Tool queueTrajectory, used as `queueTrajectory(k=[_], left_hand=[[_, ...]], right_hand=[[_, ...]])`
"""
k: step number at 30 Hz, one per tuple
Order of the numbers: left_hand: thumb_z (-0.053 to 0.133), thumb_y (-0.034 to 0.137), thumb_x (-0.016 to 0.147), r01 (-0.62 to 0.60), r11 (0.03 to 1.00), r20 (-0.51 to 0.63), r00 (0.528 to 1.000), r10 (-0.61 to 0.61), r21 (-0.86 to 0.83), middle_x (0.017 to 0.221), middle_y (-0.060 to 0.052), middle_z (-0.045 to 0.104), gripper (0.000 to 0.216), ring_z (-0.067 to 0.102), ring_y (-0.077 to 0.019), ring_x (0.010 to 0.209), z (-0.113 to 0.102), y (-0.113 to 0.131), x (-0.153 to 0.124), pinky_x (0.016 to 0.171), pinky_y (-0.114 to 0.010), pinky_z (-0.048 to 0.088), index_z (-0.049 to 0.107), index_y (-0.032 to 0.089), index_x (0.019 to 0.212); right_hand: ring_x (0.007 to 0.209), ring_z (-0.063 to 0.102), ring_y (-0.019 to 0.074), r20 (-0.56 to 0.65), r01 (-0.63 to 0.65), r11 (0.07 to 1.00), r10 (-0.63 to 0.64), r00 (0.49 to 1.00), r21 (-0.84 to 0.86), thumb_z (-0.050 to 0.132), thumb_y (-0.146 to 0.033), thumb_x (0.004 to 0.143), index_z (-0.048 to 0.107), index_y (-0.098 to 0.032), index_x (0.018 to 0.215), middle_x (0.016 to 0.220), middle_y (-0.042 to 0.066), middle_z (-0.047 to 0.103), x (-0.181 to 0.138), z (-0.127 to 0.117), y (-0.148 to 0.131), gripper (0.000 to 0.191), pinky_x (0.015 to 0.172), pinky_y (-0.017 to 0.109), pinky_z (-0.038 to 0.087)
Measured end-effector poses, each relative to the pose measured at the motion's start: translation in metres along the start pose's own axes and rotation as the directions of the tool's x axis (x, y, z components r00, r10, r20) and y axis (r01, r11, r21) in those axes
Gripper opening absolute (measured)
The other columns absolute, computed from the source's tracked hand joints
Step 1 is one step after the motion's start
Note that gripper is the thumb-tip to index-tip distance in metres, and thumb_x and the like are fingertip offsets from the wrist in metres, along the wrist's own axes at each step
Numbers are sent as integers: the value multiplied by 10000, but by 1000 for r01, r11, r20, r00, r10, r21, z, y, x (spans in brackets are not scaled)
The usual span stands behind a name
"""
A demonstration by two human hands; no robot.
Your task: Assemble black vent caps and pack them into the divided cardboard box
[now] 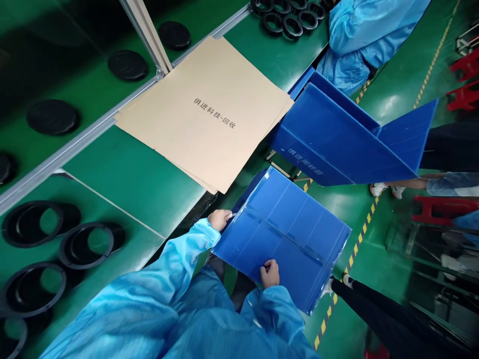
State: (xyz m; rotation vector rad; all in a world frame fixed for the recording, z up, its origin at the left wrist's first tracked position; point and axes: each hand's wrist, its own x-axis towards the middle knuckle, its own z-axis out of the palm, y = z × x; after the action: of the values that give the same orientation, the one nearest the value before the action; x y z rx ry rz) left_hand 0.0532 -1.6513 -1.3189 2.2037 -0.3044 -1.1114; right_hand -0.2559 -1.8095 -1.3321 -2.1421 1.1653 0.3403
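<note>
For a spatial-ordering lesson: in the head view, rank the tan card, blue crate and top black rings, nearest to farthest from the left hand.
Left hand:
1. Tan card, just ahead.
2. Blue crate, ahead right.
3. Black rings, farthest ahead.

bench edge beside left hand, open floor rightward

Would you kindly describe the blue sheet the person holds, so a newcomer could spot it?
On the green workbench lies a tan cardboard sheet. Below it, a flat blue corrugated plastic board rests in the left hand and right hand, unlike the folded blue board nearby.
</note>
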Motion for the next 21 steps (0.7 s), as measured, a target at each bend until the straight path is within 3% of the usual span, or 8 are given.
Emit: queueTrajectory(k=[10, 15, 21], left_hand=[[675, 286, 759, 136, 980, 53, 990, -130, -142, 591, -3, 531, 289, 522, -194, 695, -1, -47, -75, 687, -257, 324, 532, 226, 515], [703, 315, 699, 183, 958, 103, 981, -164, -219, 523, 20, 508, 297, 472, -162, 600, -3, -64, -92, 664, -253, 328, 515, 218, 491], [770, 482, 618, 214, 908, 29, 975, -219, -361, 457, 40, 470, 388, 478, -150, 519, -16, -69, -131, 635, -270, 397, 501, 227, 501]], right_hand=[[680, 549, 190, 12, -21, 1000, 21, 1000, 0, 507, -291, 743, 492, -232, 798, 751, 10, 514, 2, -1, 5, 82, 702, 305, 478], [698, 557, 196, 38, -18, 1000, 18, 999, -2, 506, -316, 736, 491, -237, 789, 736, 11, 525, 6, -3, 9, 96, 717, 305, 483], [658, 591, 187, 56, -62, 998, 62, 996, -9, 512, -366, 714, 554, -223, 771, 683, 6, 581, 11, -3, 15, 160, 692, 294, 502]])
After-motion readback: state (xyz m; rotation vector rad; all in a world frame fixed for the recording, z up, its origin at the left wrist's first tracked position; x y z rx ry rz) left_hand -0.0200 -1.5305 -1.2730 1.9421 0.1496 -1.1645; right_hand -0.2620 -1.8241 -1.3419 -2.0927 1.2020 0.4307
